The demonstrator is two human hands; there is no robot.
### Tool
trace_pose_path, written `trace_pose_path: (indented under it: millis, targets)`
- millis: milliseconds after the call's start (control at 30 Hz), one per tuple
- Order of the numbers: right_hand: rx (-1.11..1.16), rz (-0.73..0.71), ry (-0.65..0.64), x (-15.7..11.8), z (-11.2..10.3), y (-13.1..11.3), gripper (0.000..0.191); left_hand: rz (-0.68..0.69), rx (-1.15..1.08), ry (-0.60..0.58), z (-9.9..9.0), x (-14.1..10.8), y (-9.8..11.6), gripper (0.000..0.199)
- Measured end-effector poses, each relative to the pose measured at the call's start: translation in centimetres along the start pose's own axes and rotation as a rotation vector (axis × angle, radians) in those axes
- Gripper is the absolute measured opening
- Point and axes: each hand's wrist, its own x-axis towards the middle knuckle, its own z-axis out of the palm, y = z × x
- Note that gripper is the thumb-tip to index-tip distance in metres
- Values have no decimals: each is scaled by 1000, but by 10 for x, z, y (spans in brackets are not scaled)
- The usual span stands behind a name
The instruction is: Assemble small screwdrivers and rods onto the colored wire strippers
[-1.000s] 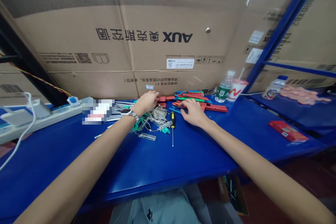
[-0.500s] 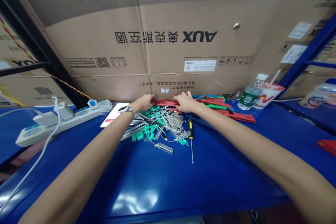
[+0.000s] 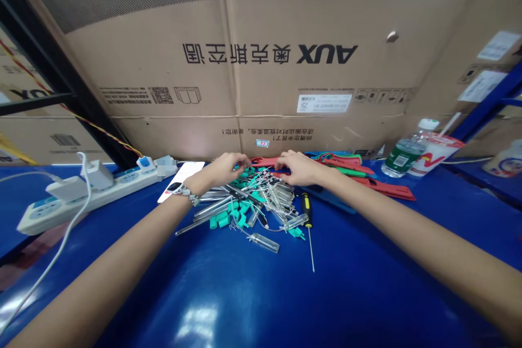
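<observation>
My left hand (image 3: 227, 168) hangs over the left back of a heap of small parts, its fingers bent and slightly apart, with nothing visible in them. Opposite it, my right hand (image 3: 298, 168) is curved over the heap's right back, thumb and fingers parted. Between the hands lies a red plastic casing (image 3: 263, 162), partly covered. The heap holds teal plastic pieces (image 3: 223, 219), metal rods (image 3: 212, 210) and clear tube-like parts with thin wires (image 3: 264, 242). A yellow and black screwdriver (image 3: 307, 210) rests to the right of the heap.
Behind stands a large cardboard box (image 3: 269, 5). More red casings (image 3: 385, 189), a bottle (image 3: 403, 155) and a paper cup (image 3: 432, 155) are at right. A power strip (image 3: 110, 187) with a white cable and a white card (image 3: 183, 176) lie left on the blue table (image 3: 244, 293).
Both hands have drawn back a little from the red casing between them, and the left has lifted slightly toward me. The camera view has shifted slightly.
</observation>
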Motion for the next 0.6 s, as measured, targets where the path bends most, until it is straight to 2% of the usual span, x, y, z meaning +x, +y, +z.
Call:
trace_pose_path:
  millis: [100, 267, 433, 600]
  targets:
    - [44, 41, -114, 6, 1, 2, 23, 0, 11, 33, 7, -13, 8, 31]
    - [96, 97, -197, 18, 0, 5, 17, -15, 16, 117, 21, -26, 20, 33]
    - [90, 123, -133, 16, -12, 11, 27, -27, 29, 160, 26, -30, 22, 30]
    - [273, 109, -74, 3, -34, 19, 17, -86, -46, 152, 28, -29, 19, 28]
